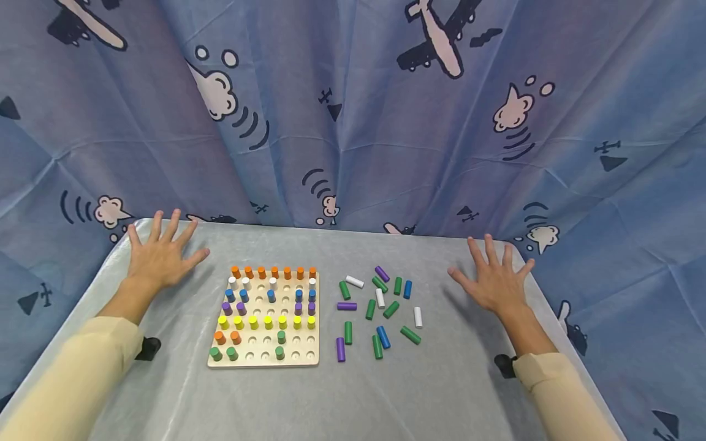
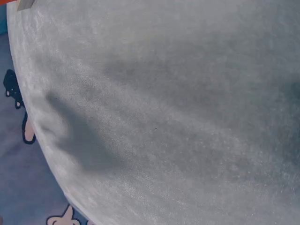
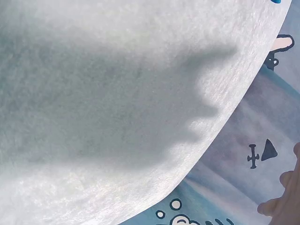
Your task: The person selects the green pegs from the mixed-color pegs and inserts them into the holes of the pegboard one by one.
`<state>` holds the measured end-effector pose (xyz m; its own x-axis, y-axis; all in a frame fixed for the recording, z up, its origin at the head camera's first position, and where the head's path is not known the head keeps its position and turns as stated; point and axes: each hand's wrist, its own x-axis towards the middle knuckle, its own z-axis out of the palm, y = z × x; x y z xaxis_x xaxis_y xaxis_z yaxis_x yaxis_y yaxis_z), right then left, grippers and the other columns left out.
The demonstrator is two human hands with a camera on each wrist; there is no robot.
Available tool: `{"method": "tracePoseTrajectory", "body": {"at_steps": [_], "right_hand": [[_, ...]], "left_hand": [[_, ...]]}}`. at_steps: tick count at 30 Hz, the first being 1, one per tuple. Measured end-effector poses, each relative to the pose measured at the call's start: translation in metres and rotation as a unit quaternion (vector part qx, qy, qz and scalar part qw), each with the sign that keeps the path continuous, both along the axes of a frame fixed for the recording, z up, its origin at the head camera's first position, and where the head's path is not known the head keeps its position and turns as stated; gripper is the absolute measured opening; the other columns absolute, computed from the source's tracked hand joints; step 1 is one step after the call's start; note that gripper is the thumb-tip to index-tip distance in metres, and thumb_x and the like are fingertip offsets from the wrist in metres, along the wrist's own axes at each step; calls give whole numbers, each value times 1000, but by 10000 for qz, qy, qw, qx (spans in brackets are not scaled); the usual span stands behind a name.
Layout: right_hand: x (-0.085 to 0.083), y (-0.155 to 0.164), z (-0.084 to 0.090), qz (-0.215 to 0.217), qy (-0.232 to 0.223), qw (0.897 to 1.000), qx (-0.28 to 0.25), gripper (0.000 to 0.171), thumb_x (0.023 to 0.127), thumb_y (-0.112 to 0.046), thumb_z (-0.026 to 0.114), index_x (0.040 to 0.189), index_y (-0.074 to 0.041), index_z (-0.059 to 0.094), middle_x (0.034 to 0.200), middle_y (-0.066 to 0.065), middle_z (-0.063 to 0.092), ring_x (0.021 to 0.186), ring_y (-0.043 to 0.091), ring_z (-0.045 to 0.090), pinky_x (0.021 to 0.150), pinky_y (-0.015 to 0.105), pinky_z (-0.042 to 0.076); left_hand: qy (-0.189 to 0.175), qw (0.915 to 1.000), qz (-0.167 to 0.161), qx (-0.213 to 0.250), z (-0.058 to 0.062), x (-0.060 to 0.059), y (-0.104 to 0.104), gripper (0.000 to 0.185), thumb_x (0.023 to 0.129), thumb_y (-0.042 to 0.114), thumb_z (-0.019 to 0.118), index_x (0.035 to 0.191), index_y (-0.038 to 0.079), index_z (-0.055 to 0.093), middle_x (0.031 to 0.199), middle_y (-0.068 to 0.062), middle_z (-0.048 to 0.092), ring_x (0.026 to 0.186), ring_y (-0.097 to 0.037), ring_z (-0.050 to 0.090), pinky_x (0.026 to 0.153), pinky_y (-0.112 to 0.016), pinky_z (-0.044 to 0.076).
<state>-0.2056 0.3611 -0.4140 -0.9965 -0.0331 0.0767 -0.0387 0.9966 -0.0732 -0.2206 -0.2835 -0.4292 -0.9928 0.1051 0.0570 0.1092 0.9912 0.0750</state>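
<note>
My left hand [image 1: 160,257] is at the table's far left corner, fingers straight and spread, holding nothing. To its right lies a wooden pegboard [image 1: 257,363] with colored pegs. Orange pegs fill its back row and yellow pegs [image 1: 267,322] another row; white, blue, purple, orange and green pegs stand in the partly filled rows. Loose pegs lie right of the board: green [image 1: 348,332], purple [image 1: 341,350], white [image 1: 418,317] and blue [image 1: 383,337]. Farther right, my right hand [image 1: 496,278] spreads its fingers, apart from the pegs. Its fingertips [image 3: 269,207] show in the right wrist view.
A grey cloth covers the table [image 1: 386,404]. Behind it hangs a blue curtain [image 1: 353,122] printed with airplanes and clouds. Black straps [image 1: 148,348] show at both wrists. In the left wrist view, the tabletop [image 2: 164,117] carries a dark shadow.
</note>
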Motion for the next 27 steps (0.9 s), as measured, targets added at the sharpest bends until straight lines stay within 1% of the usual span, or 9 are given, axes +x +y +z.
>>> {"method": "tracePoseTrajectory", "body": {"at_steps": [5, 12, 15, 18, 22, 27], "right_hand": [[1, -2, 1, 96, 13, 9999, 36, 93, 91, -76, 38, 161, -18, 15, 165, 23, 4, 142, 61, -4, 92, 84, -17], [7, -5, 3, 200, -34, 9998, 36, 93, 91, -75, 39, 160, -16, 18, 164, 24, 8, 142, 61, 1, 93, 84, -16], [11, -7, 4, 272, -81, 9996, 13, 93, 92, -75, 40, 161, -17, 16, 164, 23, 8, 142, 61, 4, 94, 85, -14], [17, -10, 6, 387, -54, 9992, -33, 92, 92, -73, 42, 161, -18, 17, 164, 23, 10, 142, 61, 9, 96, 85, -9], [27, -18, 9, 585, 7, 9981, -177, 90, 92, -70, 46, 161, -20, 18, 164, 21, 12, 141, 61, 14, 98, 85, -2], [40, -27, 13, 840, 85, 9959, -311, 87, 93, -65, 51, 161, -23, 17, 165, 19, 14, 141, 60, 16, 98, 85, 4]], "left_hand": [[95, 9998, -143, -33, 1, 5, 2, 81, 98, 65, 40, 159, 14, 24, 164, -23, 8, 149, -46, -4, 106, -72, -17], [169, 9991, -374, -74, 0, 15, 5, 79, 96, 64, 44, 156, 13, 32, 165, -20, 10, 149, -46, 2, 107, -74, -12], [135, 9982, -571, -100, -1, 22, 7, 79, 96, 64, 45, 156, 13, 33, 165, -17, 9, 150, -45, 2, 106, -75, -11], [163, 9964, -814, -154, -2, 29, 8, 78, 96, 64, 46, 155, 14, 35, 166, -16, 10, 150, -45, 5, 106, -76, -9], [261, 9935, -1102, -94, -5, 40, 10, 75, 96, 61, 49, 154, 14, 39, 164, -17, 17, 149, -44, 9, 106, -77, -6], [179, 9899, -1410, -28, -10, 53, 12, 75, 95, 60, 52, 154, 15, 40, 162, -17, 25, 148, -45, 14, 105, -79, 2]]}}
